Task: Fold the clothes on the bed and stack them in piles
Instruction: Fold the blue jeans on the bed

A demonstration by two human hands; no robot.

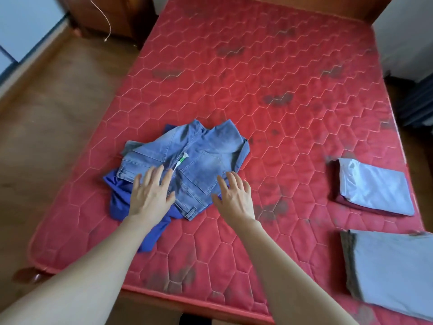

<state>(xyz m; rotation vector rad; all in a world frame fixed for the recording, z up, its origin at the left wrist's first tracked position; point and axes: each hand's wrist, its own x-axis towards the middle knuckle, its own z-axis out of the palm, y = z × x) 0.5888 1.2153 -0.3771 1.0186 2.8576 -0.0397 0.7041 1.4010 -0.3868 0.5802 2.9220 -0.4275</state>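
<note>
Clothes lie in three places on the bed (269, 95), a wide red mattress quilted in a honeycomb pattern with dark smudges scattered over it, filling most of the view. Around it runs the wooden floor (54, 118), with a dark wooden cabinet (121, 15) by the bed's far left corner and a thin cord (103, 17) hanging in front of that cabinet.

Largest of the clothes is the grey folded garment (393, 268) at the near right edge of the bed, lying flat and partly cut off by the frame. Beyond it, apart from it, sits the small pile (375, 188): a pale grey-white folded piece on top of a dark red one, edges roughly aligned.

Left of centre, well apart from both, lie the jeans (187, 156), light blue denim, loosely bunched with a back pocket facing up and a white tag with a green mark (181, 160) showing near the middle. They rest on the blue garment (121, 205), which sticks out from under them toward the near left.

The left hand (150, 195) lies flat, palm down, at the near left edge of the jeans, fingers straight and spread. The right hand (234, 198) is at the jeans' near right edge, fingers spread and relaxed, gripping nothing; whether it touches the denim I cannot tell
</note>
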